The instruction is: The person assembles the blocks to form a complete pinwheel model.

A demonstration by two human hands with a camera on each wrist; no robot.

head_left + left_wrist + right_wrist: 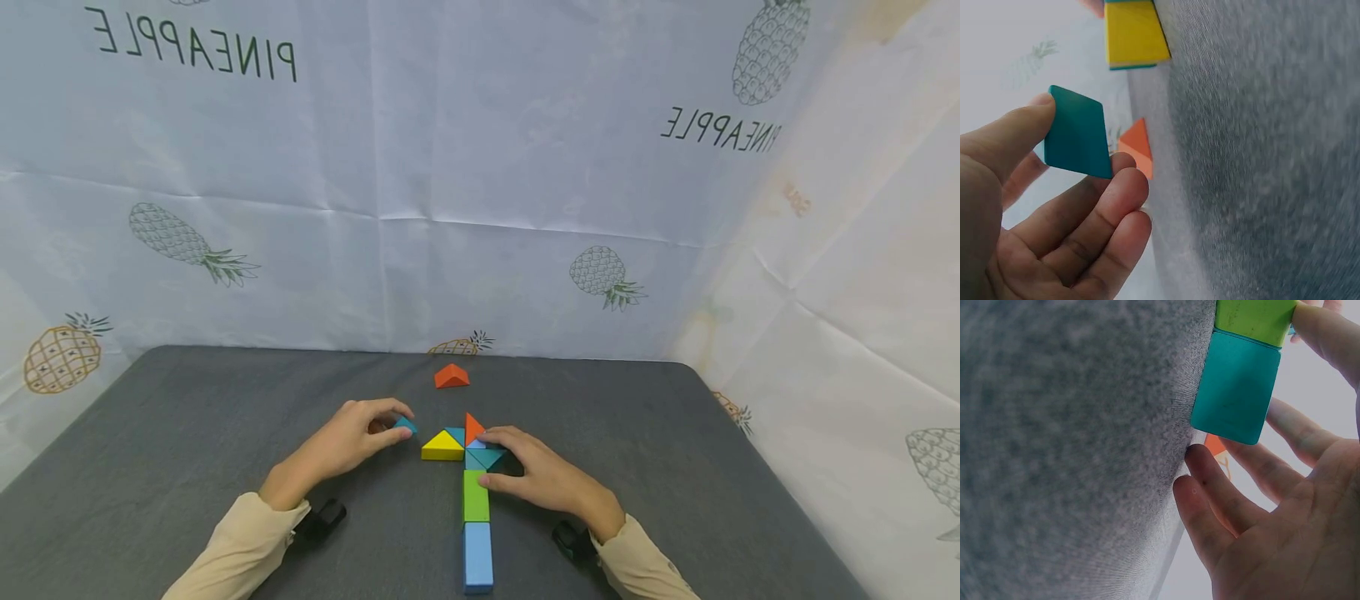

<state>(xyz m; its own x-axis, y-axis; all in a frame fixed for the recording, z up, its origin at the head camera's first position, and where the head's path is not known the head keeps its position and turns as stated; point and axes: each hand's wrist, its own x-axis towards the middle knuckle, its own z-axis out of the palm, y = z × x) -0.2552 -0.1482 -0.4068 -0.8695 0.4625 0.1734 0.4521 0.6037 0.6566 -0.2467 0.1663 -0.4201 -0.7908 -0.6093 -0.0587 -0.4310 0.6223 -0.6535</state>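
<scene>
My left hand pinches a teal triangular block between thumb and fingertips, held to the left of a pinwheel-like arrangement of blocks. In that arrangement are a yellow triangle, an orange-red triangle, a teal triangle at right and bluish pieces partly hidden. Below them, a green block and a light blue block lie end to end in a column. At the right side, my right hand rests its thumb by the green block's edge, with its fingers extended near the orange-red triangle.
A separate orange-red triangular block lies near the back of the dark grey table. Behind the table hangs a white cloth printed with pineapples. Dark wrist-worn devices sit at both cuffs.
</scene>
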